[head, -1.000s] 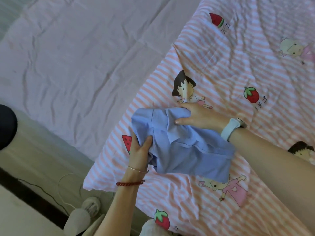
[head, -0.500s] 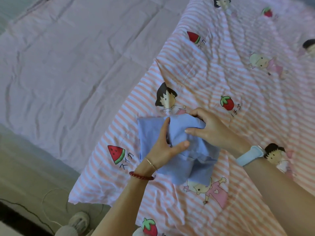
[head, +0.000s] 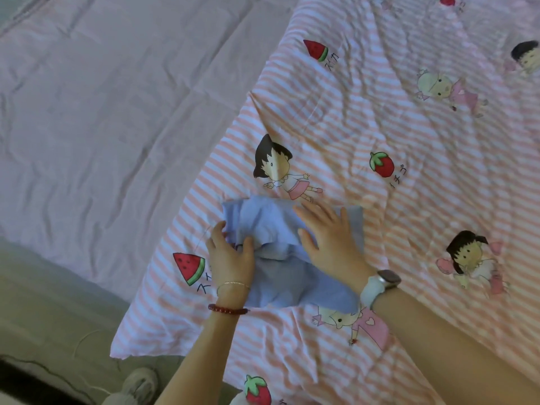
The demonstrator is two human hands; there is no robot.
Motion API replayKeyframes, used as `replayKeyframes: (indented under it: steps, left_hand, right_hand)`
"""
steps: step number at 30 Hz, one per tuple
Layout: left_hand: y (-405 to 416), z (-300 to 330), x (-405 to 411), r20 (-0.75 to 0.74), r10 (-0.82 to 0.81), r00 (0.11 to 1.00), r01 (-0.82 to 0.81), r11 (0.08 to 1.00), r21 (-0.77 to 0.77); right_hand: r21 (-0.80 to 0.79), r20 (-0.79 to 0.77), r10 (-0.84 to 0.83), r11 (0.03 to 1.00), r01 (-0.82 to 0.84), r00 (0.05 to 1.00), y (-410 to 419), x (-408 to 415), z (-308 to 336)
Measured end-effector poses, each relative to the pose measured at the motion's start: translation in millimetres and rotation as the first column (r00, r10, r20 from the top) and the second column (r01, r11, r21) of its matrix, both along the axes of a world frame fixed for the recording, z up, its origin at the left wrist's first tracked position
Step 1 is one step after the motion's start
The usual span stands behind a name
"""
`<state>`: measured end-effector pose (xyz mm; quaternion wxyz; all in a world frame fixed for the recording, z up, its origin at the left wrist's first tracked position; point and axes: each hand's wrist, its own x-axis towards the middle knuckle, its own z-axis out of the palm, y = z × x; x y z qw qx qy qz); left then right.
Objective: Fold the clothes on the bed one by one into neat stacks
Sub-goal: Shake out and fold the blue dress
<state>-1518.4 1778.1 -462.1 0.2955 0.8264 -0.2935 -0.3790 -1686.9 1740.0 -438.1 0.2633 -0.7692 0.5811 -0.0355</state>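
The blue garment [head: 280, 258] in front of you is already folded down to a compact, roughly rectangular bundle, lying on the pink-striped cartoon quilt [head: 409, 141] near its lower left corner. The upper layer is doubled over the lower one, with a ridge running across the middle where the edges meet, so I'd judge this piece to be at its last fold or the smoothing that comes after. It is not quite tidy: the near end juts toward your right wrist and the left edge is bunched.

Your left hand [head: 230, 255] sits at the left edge of the bundle. Its fingers curl round the bunched edge from the outer side and its thumb [head: 247, 244] presses on top, so it has a pinch on the cloth there. Your right hand [head: 330, 238] lies flat on the upper right part of the garment, fingers straight and spread, pressing the layer down and holding nothing. A smartwatch [head: 382, 283] is on that wrist; a red bead bracelet [head: 228, 310] and a thin chain are on the left.

No finished stack and no other clothes waiting to be folded show in this view, so you cannot tell from here how much of the whole job is left. Beyond the quilt lies a plain lilac sheet [head: 117, 112], with the floor [head: 43, 302] and a pale shoe [head: 137, 384] at lower left.
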Motion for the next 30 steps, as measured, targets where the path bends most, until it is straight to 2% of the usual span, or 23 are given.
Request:
replayKeyframes:
  steps: [3,6,7,9,10,11,12,14,16,19,22,25,28,29,30]
  left_hand:
    - [1.6,8.2,-3.0,0.278,-0.128,0.952,0.190,0.959,-0.209]
    - [-10.8,18.7,-6.1,0.430,-0.286,0.856,0.439,0.843,-0.311]
    - [-12.8,19.4,-6.5,0.501,-0.371,0.782,0.558,0.775,-0.297]
    - [-11.4,13.6,-4.0,0.668,-0.530,0.523,0.795,0.585,-0.159]
    - [-9.2,8.8,-1.0,0.714,-0.573,0.403,0.858,0.508,-0.077]
    - [-7.0,4.5,2.0,0.736,-0.588,0.336,0.884,0.467,-0.030]
    - [-4.5,0.4,5.2,0.747,-0.580,0.326,0.887,0.461,-0.028]
    - [-2.0,-4.9,11.2,0.770,-0.517,0.375,0.871,0.479,-0.103]
    - [-0.4,-4.9,15.5,0.784,-0.446,0.431,0.857,0.475,-0.201]
    - [6.2,3.2,16.6,0.793,-0.394,0.465,0.861,0.412,-0.299]
    - [17.0,11.9,19.7,0.807,-0.356,0.471,0.867,0.358,-0.348]
    - [29.4,11.9,27.6,0.829,-0.371,0.419,0.887,0.363,-0.286]
    - [34.7,2.7,32.9,0.782,-0.566,0.260,0.933,0.357,-0.052]
    - [35.4,0.6,33.9,0.720,-0.645,0.257,0.935,0.354,-0.017]
    - [35.3,0.8,33.5,0.642,-0.699,0.315,0.921,0.389,-0.028]
  right_hand:
    - [-0.102,-0.077,0.094,0.990,-0.101,0.993,24.5,13.7,-15.6]
    - [-0.217,-0.055,0.070,0.973,-0.080,0.996,46.3,12.2,-25.7]
    - [-0.255,-0.033,0.042,0.966,-0.049,0.999,53.1,8.7,-27.9]
    - [-0.308,-0.014,-0.034,0.951,0.028,0.999,63.4,-2.1,-30.3]
    - [-0.326,-0.026,-0.076,0.943,0.064,0.997,65.7,-8.1,-30.6]
    - [-0.342,-0.041,-0.118,0.935,0.097,0.992,66.0,-14.0,-31.2]
    - [-0.357,-0.049,-0.152,0.926,0.125,0.987,65.7,-19.4,-32.4]
    - [-0.371,-0.046,-0.180,0.916,0.150,0.983,63.6,-30.0,-33.9]
    - [-0.396,-0.066,-0.141,0.912,0.104,0.988,58.2,-41.0,-32.4]
    - [-0.417,-0.139,-0.005,0.907,-0.054,0.990,49.6,-61.6,-29.2]
    - [-0.425,-0.072,0.010,0.904,-0.040,0.997,47.2,-74.3,-22.4]
    - [-0.427,0.066,-0.004,0.904,0.032,0.998,56.1,-77.2,-18.5]
    - [-0.318,-0.092,0.125,0.936,-0.149,0.988,65.5,-80.6,-26.9]
    - [-0.251,-0.145,0.140,0.952,-0.174,0.979,68.1,-81.0,-30.4]
    - [-0.201,-0.165,0.138,0.965,-0.170,0.977,68.6,-81.0,-33.4]
